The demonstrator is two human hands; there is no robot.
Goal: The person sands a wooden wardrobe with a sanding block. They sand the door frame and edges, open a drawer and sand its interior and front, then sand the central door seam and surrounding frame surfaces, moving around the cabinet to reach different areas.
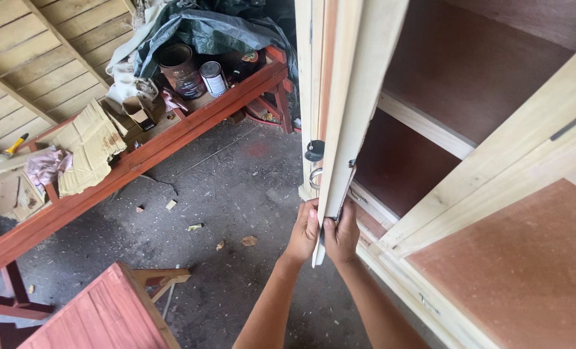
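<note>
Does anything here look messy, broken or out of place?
The wooden cabinet looks sound; both hands, left hand and right hand, grip the bottom edge of its open door. The oddities are wood scraps strewn on the floor and torn cardboard heaped on the red bench.

Cabinet door [356,97]: pale bare wood, smooth, matt, unpainted. Cabinet interior [469,71]: reddish-brown board panels, matt, framed in the same pale wood. Round handle [314,150]: dark, slightly glossy; material cannot be told. Ring pull [314,178]: bright metal. Bench [139,161]: wood, painted red-brown, worn. 2 tins [194,72]: metal, 1 rusty and dull. Tarpaulin [217,29]: grey-green plastic sheet, creased, faintly shiny. Floor [236,194]: rough grey concrete, dusty.
</note>
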